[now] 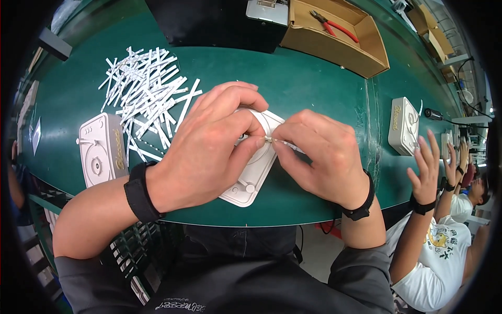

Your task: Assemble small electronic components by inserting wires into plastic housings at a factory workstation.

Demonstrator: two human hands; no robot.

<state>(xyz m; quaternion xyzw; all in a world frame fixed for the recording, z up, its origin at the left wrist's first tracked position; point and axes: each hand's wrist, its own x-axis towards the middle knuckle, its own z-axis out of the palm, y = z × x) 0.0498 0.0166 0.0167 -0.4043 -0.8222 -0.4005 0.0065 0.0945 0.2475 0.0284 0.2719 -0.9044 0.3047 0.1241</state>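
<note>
A white, rounded box shaped like a small record player (241,194) lies on the green table in front of me, partly covered by my hands. My left hand (209,144) reaches over it, thumb and forefinger pinched together near its right edge. From the other side, my right hand (319,154) pinches a thin white strip (294,147), part of which shows below its fingers. The fingertips of both hands almost meet over a tiny pale bit, too small to make out. A pile of narrow white strips (149,91) lies loose to the left.
Another record-player-shaped box (99,152) stands at the left, and one more (400,125) at the right. Red-handled cutters (334,26) lie in an open cardboard box (361,56) at the back, beside a black case (209,26). A co-worker's raised hand (426,167) is at the right.
</note>
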